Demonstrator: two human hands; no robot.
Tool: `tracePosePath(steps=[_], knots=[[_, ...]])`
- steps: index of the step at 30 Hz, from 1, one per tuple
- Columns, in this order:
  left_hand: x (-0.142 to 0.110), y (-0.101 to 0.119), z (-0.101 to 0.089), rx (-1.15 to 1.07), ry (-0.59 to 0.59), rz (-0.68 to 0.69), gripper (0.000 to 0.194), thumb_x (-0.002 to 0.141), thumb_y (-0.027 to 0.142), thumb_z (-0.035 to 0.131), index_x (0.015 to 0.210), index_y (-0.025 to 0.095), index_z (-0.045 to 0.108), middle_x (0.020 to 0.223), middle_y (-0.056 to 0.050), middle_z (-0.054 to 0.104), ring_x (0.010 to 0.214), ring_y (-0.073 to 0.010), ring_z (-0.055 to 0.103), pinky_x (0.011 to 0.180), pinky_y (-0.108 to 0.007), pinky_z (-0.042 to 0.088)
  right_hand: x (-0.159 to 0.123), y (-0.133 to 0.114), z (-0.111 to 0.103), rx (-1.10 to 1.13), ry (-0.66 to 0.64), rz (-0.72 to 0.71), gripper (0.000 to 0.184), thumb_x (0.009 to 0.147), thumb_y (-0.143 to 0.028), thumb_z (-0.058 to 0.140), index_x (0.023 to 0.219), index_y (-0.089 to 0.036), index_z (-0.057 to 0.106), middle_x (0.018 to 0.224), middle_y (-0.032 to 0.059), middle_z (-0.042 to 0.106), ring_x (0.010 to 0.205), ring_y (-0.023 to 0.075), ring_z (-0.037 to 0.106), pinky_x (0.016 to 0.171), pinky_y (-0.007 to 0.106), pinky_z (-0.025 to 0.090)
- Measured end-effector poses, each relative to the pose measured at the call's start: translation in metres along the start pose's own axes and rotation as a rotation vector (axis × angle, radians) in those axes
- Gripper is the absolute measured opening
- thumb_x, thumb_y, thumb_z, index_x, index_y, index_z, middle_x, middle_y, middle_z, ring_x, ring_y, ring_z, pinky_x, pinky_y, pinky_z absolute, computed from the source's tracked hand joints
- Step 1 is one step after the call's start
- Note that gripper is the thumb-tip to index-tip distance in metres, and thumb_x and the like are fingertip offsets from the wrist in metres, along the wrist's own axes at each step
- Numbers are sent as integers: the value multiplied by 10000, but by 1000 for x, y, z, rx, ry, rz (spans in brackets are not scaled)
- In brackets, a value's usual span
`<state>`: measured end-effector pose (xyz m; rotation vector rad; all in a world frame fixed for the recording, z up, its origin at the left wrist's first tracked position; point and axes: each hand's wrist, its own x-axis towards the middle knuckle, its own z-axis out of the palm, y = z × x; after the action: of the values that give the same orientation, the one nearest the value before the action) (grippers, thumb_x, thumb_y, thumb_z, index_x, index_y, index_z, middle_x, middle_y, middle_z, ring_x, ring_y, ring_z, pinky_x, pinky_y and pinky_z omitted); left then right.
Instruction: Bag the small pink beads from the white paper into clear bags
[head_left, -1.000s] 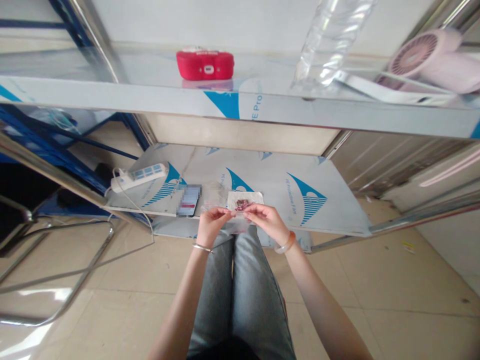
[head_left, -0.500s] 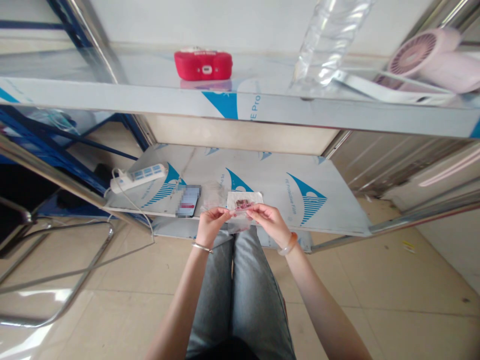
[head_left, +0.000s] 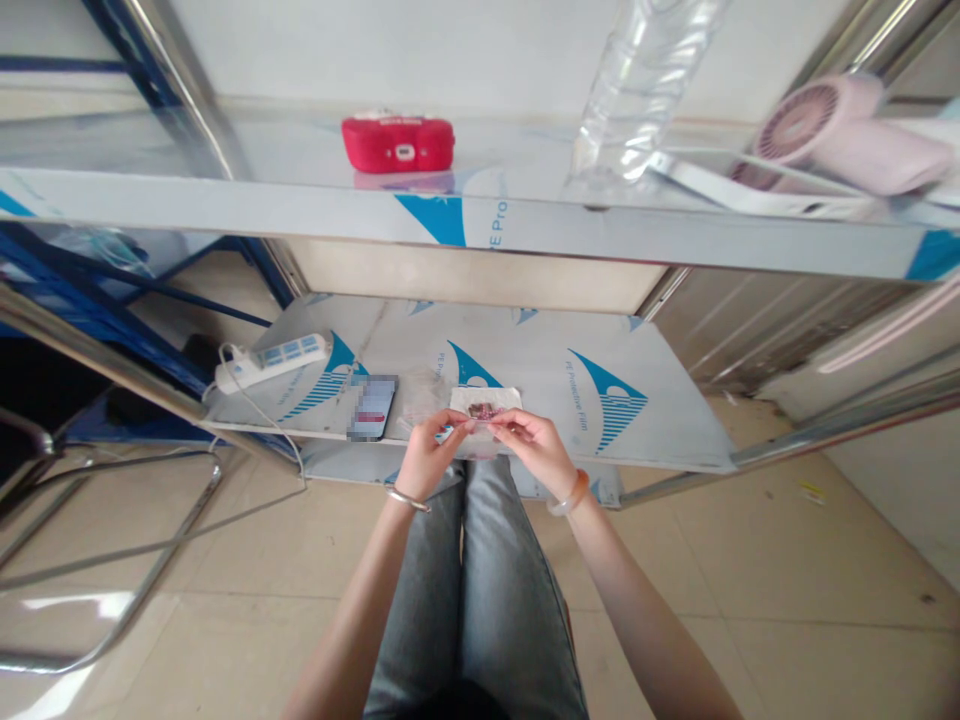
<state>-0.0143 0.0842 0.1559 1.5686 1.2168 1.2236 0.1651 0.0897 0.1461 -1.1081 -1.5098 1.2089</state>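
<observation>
My left hand (head_left: pixel 431 455) and my right hand (head_left: pixel 537 452) meet above the front edge of the lower shelf, thumbs and fingers pinched. Between the fingertips they hold a small clear plastic bag (head_left: pixel 481 443) by its upper edge; its lower part is hard to make out. Just beyond the fingers lies a white sheet (head_left: pixel 509 396), with small dark-red pieces (head_left: pixel 484 410) on it, too small to name. Left of the sheet, close to my left hand, rest crumpled clear plastic bags (head_left: pixel 422 393).
A phone (head_left: pixel 373 408) and a white power strip (head_left: pixel 277 362) lie on the film-covered lower shelf (head_left: pixel 525 350). On the upper shelf stand a red case (head_left: pixel 399 145), a clear plastic bottle (head_left: pixel 637 100) and a pink fan (head_left: pixel 840 135). A metal-framed chair (head_left: pixel 172 545) is at left.
Both hands stay pinched on the bag, fingertips now slightly closer together. Less of the bag shows below them. The whole view has shifted slightly.
</observation>
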Motion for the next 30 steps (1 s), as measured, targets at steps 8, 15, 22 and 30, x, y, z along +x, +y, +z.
tracePosePath(steps=[8, 15, 22, 30], knots=[[-3, 6, 9, 57, 68, 58, 155, 835, 316, 597, 795, 182, 662, 789, -36, 691, 785, -169, 611, 746, -246, 433, -3, -3, 1, -68, 74, -35, 310, 801, -464, 619, 889, -168, 645, 949, 71, 669, 842, 155, 610, 774, 278, 495], [-6, 15, 10, 39, 73, 79, 138, 826, 296, 618, 789, 180, 682, 794, -38, 702, 788, -174, 627, 758, -254, 435, -6, -10, 2, -95, 63, -87, 290, 818, -446, 611, 911, -175, 653, 977, 71, 668, 900, 168, 607, 793, 282, 482], [-7, 15, 4, -1, 72, 87, 173, 799, 340, 661, 834, 173, 695, 840, -43, 706, 787, -158, 613, 760, -254, 441, -6, -22, 3, -115, 90, -115, 278, 821, -449, 609, 867, -177, 640, 912, 62, 660, 864, 175, 601, 767, 295, 472], [-5, 13, -2, 76, 86, 93, 213, 812, 379, 635, 792, 173, 688, 782, -25, 705, 761, -158, 620, 745, -265, 454, -9, -18, 3, -98, 97, -153, 263, 811, -433, 637, 878, -180, 657, 932, 58, 674, 878, 169, 614, 753, 281, 480]])
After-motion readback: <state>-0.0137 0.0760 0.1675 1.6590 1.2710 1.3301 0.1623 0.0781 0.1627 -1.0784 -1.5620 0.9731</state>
